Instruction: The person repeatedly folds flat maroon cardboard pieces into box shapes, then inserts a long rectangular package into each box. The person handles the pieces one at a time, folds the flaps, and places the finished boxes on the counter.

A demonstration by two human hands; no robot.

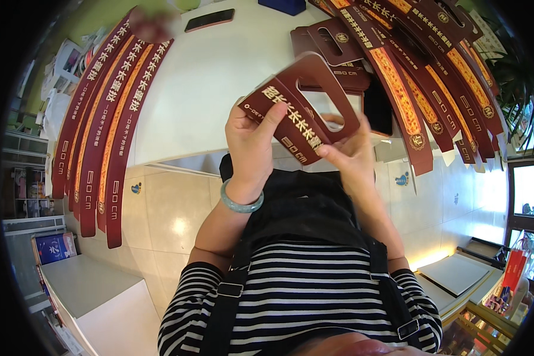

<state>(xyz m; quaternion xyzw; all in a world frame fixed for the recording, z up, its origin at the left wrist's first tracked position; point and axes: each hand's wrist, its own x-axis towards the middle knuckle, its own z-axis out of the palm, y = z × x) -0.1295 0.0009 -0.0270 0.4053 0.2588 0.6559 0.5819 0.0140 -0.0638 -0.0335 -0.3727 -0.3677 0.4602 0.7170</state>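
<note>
Above the near edge of the white table, I hold a small maroon cardboard box [288, 121] with gold lettering and a cut-out handle, tilted in the air. My left hand [250, 151] is closed on its left end, thumb flat on the printed face. Around the lower right corner my right hand [353, 155] grips, thumb in front and fingers behind by the handle opening. Just beyond it, flat maroon handled cartons [337, 44] lie stacked. A dark flat thing with a black surface [378, 107] is partly hidden behind my right hand.
Long maroon-and-orange cartons [139, 77] hang over the table's left edge; more long cartons [400, 98] pile up at the right. A phone [209, 21] lies on the white table [219, 65], near a blue object [282, 6] at the back. A pale cabinet [107, 302] stands lower left.
</note>
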